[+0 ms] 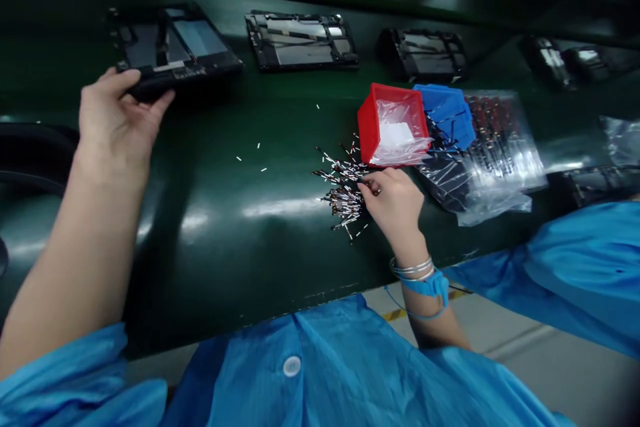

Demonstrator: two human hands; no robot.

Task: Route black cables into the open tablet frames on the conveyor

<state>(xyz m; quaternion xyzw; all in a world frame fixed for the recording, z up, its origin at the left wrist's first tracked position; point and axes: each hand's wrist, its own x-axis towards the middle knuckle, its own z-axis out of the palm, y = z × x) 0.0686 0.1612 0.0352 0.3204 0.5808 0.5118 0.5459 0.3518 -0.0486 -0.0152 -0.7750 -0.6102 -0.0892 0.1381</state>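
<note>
Dark green desk (225,260) under us, pretty shiny. On the left, our one-edge grip could let the black device (197,40) tip; that left hand (113,110) is clamped on its near edge, arm stretched out. Further right, a careless drag could scatter the thin parts (345,201) piled just beside the red bin (369,123); our right hand (400,203) reaches down there, fingertips bunched, can't tell if they've caught any.

On the bench (225,267): heap of parts (345,200), bins (367,130) behind it rightward, bag (505,147) right of them, devices (303,40) farther back
</note>
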